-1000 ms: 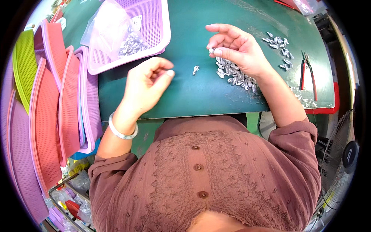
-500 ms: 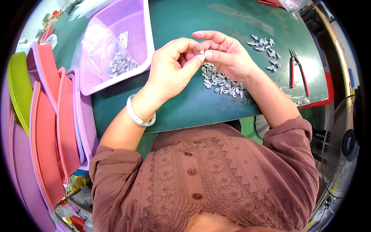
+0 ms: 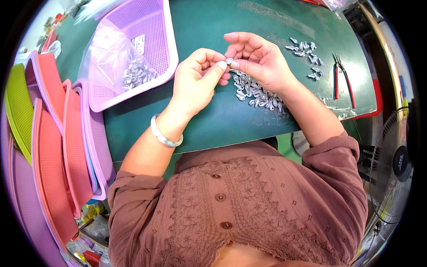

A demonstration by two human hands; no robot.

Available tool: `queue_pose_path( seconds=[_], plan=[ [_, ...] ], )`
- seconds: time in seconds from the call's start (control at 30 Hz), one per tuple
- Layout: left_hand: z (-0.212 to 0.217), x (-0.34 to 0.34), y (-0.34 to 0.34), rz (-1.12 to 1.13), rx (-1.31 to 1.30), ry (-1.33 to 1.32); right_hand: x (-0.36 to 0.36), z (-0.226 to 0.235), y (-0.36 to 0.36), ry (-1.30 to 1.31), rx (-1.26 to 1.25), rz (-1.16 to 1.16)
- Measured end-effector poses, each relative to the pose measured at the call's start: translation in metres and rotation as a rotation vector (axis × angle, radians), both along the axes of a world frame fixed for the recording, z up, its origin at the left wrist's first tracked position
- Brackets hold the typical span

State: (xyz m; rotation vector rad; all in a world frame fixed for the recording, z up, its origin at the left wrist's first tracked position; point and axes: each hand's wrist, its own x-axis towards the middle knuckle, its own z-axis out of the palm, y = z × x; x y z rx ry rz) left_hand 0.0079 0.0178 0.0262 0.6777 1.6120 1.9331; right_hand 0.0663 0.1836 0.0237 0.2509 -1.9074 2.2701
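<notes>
A small silvery-grey teardrop-shaped piece [image 3: 229,61] is pinched between the thumb and fingers of my left hand [image 3: 200,75]. My right hand [image 3: 262,62] meets it from the other side, with thumb and fingertip at the piece's edge and the other fingers loosely curled. Under my right hand lies a heap of similar grey pieces [image 3: 255,94], partly covered by that hand. A smaller scattered group of grey pieces [image 3: 307,51] is spread farther right on the green table [image 3: 200,129].
Red-handled pliers [image 3: 341,80] lie at the table's right. A purple basket [image 3: 171,58] at the left holds a clear bag [image 3: 111,58] with more grey pieces. Stacked coloured baskets [image 3: 53,169] stand beside the table's left edge; a fan [image 3: 387,164] is at the right.
My left hand has turned slightly and drawn down a little, so the piece at the fingertips shows more fully. My right hand has shifted little.
</notes>
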Motion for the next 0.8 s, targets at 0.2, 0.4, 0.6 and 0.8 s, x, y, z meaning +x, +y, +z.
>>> queue_pose_path(
  seconds=[0.2,0.4,0.6,0.8],
  plan=[
    [-0.003,-0.001,0.0,-0.003,0.046,-0.25,0.0,0.0,0.001,0.02,0.036,-0.006],
    [-0.01,-0.008,-0.003,-0.147,0.154,-0.543,0.002,0.001,0.001,0.038,0.075,0.003],
    [-0.017,-0.014,-0.005,-0.321,0.249,-0.735,0.002,-0.001,0.004,0.063,0.11,0.04],
    [-0.021,-0.016,-0.005,-0.393,0.311,-0.799,0.004,0.003,0.003,0.088,0.19,0.026]
  ],
)
